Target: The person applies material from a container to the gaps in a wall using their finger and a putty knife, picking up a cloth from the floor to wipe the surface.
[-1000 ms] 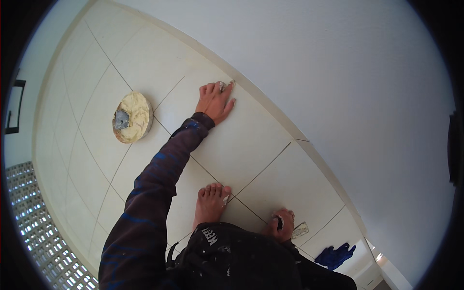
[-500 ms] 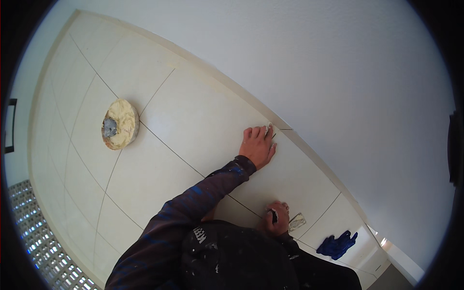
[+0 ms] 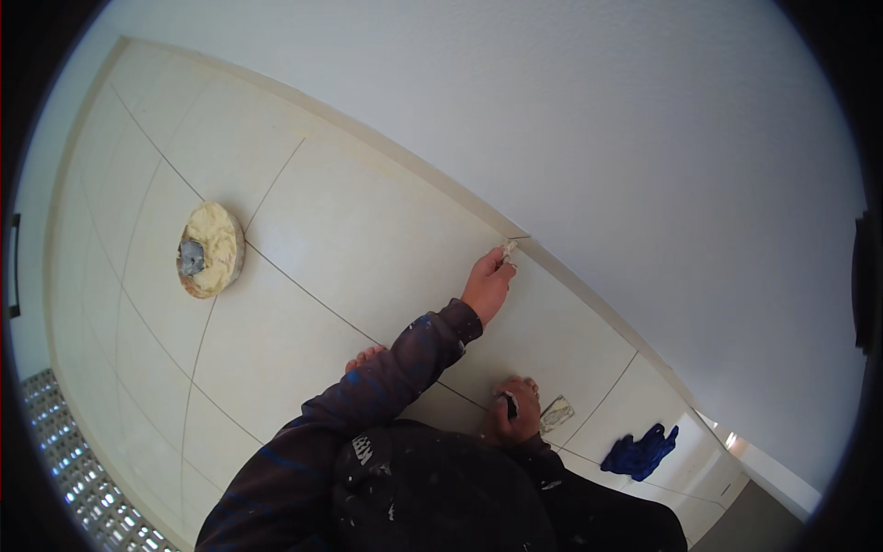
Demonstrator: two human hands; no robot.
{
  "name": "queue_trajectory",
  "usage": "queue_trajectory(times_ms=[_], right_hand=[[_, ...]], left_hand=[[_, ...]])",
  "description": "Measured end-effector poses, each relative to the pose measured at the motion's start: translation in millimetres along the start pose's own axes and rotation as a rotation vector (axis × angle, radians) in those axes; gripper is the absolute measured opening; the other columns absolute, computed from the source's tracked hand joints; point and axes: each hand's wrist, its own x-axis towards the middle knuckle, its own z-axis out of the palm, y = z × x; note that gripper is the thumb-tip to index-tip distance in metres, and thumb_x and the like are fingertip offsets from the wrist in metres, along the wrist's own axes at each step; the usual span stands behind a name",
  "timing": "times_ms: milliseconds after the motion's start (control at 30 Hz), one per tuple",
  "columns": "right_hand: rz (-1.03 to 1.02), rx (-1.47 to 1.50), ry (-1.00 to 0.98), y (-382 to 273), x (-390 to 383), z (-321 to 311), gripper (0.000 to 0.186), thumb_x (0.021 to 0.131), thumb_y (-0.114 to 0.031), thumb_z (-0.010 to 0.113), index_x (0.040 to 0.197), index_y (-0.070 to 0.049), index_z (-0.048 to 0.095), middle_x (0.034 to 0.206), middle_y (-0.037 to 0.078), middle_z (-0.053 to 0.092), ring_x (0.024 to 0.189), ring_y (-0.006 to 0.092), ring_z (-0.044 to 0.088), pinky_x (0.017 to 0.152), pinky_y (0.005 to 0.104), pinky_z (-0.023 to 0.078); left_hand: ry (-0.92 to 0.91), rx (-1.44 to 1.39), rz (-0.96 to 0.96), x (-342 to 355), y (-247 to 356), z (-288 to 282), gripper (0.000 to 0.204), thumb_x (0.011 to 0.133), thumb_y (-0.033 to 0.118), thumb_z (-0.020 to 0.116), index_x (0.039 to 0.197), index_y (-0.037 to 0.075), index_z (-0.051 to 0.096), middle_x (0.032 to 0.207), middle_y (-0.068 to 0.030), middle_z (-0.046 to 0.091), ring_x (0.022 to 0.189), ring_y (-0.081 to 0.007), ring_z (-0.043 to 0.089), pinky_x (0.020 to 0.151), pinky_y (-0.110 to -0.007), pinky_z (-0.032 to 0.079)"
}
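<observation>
My left hand reaches across to the foot of the wall, beside a joint in the skirting. Its fingers are pinched round a small pale-smeared piece, whose kind I cannot make out. Closer to my body, my right hand is closed round the dark handle of a putty knife. The knife's blade, smeared with cream paste, points right over the floor tiles. Off to the left stands a round tub of cream paste, with a grey flat piece stuck in it.
A crumpled dark blue cloth or glove lies on the tiles at right. My bare toes show beside my left forearm. The white wall runs along the far side. A perforated block screen borders the floor at lower left.
My left hand has gone from spread fingers pressed at the skirting to a pinch on the pale piece. The whole view has shifted slightly. My right hand keeps its hold on the putty knife.
</observation>
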Motion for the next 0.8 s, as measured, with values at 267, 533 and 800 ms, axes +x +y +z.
queue_trajectory(times_ms=[267, 533, 800], right_hand=[[0.006, 0.019, -0.026, 1, 0, 1, 0.021, 0.084, -0.008, 0.065, 0.104, -0.007, 0.069, 0.101, 0.014, 0.070, 0.099, 0.0356, 0.068, 0.089, 0.0444, 0.052], [-0.019, 0.021, 0.012, -7, 6, -1, 0.019, 0.085, -0.009, 0.062, 0.102, -0.004, 0.069, 0.095, 0.015, 0.070, 0.093, 0.0350, 0.066, 0.089, 0.0438, 0.050], [-0.049, -0.022, 0.005, -6, 5, 1, 0.022, 0.082, -0.007, 0.064, 0.104, -0.005, 0.070, 0.098, 0.015, 0.070, 0.098, 0.0365, 0.068, 0.088, 0.0450, 0.051]], left_hand=[[0.098, -0.236, -0.039, 2, 15, 12, 0.015, 0.093, 0.005, 0.052, 0.107, 0.009, 0.057, 0.089, 0.0048, 0.049, 0.078, -0.0070, 0.046, 0.070, -0.026, 0.040], [0.078, -0.122, 0.004, -3, 31, 41, 0.015, 0.087, 0.002, 0.056, 0.097, 0.008, 0.048, 0.085, 0.0004, 0.045, 0.076, -0.0124, 0.044, 0.068, -0.029, 0.038], [0.068, 0.396, 0.204, -30, 28, 50, 0.062, 0.088, 0.010, 0.060, 0.143, -0.009, 0.038, 0.112, -0.0191, 0.044, 0.094, -0.0257, 0.046, 0.082, -0.039, 0.045]])
